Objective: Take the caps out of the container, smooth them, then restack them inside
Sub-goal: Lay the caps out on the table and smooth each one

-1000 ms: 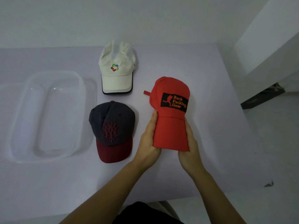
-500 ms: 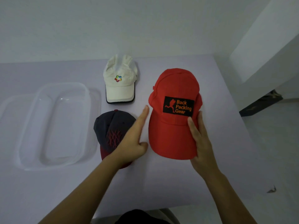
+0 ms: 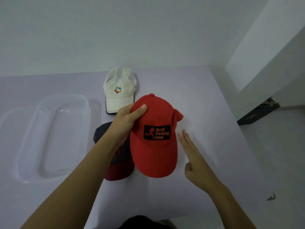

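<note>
A red cap (image 3: 154, 151) with a black "Back Packing Gear" patch sits mid-table, brim toward me. My left hand (image 3: 127, 119) grips its crown at the upper left, thumb on top. My right hand (image 3: 193, 156) hovers just right of the cap, fingers spread, holding nothing. A dark navy cap with a maroon brim (image 3: 118, 171) lies to the left, mostly covered by my left forearm and the red cap. A white cap (image 3: 119, 90) with a coloured logo rests farther back. The clear plastic container (image 3: 29, 162) stands at the left with nothing in it.
The pale table (image 3: 206, 113) ends at its right edge near a white wall and a dark gap by the floor (image 3: 257, 111). A small dark scrap (image 3: 271, 197) lies on the floor at the lower right.
My left hand went from the brim's left side to the crown and took hold of it. My right hand let go of the brim and opened beside the cap.
</note>
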Demonstrator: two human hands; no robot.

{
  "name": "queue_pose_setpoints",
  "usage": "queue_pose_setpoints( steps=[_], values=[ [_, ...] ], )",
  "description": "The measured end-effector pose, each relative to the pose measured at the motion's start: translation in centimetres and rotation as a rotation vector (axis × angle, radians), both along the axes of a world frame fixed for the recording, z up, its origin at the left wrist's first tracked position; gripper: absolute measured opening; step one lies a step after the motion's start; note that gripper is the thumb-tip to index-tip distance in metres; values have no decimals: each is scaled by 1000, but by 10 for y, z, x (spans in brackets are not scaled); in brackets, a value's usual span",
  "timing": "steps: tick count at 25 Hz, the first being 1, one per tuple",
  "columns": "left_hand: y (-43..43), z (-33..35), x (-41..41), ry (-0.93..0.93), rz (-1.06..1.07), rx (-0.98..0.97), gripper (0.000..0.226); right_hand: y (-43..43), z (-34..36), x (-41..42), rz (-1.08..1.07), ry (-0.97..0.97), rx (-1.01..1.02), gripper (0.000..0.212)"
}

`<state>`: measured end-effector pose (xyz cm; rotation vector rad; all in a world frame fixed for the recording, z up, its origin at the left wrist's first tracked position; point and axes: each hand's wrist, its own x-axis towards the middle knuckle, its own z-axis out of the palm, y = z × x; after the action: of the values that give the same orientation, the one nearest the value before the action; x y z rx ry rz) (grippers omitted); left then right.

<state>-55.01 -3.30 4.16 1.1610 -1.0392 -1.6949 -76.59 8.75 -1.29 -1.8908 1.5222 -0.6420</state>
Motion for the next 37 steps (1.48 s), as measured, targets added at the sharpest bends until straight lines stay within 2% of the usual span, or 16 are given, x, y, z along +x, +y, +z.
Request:
queue_pose_setpoints(
  steps=[3, 4, 6, 9, 11, 14, 16, 19, 23, 27, 31, 33, 37],
  values=[
    [5, 3, -6, -85, -29, -71, 20, -20, 16, -2, -294, -206, -75, 54],
    [7, 6, -11, -85, -63, -87, 18, -30, 24, 0, -317, -246, -65, 51],
    [11, 13, -25, -27, -118, -98, 24, -49, 37, 8, -234, -373, 25, 53],
    [13, 9, -36, 78, -74, -73, 29, -63, 43, 21, -185, -717, 173, 40],
    [9, -8, -38, -55, -15, -102, 26, -68, 31, 20, -269, -788, 155, 40],
    [4, -49, -42, -550, -47, -155, 33, -73, -1, 17, -376, -700, 237, 40],
    [3, -73, -48, -696, -89, -123, 34, -75, -24, 14, -424, -611, 306, 43],
    [-7, -105, -55, -745, -99, -93, 37, -86, -55, 6, -444, -534, 371, 49],
    [-24, -132, -60, -747, -78, -76, 35, -106, -78, -3, -439, -402, 408, 34],
    [-27, -139, -64, -775, 104, -111, 31, -116, -91, -17, -447, -151, 217, 47],
    [-10, -143, -78, -758, 283, -77, 31, -118, -93, -3, -540, -327, 253, 36],
    [-9, -144, -84, -726, 348, -85, 30, -121, -94, 4, -569, -350, 243, 34],
    [-18, -148, -79, -746, 341, -70, 32, -136, -100, 0, -677, -387, 255, 34]
  ],
)
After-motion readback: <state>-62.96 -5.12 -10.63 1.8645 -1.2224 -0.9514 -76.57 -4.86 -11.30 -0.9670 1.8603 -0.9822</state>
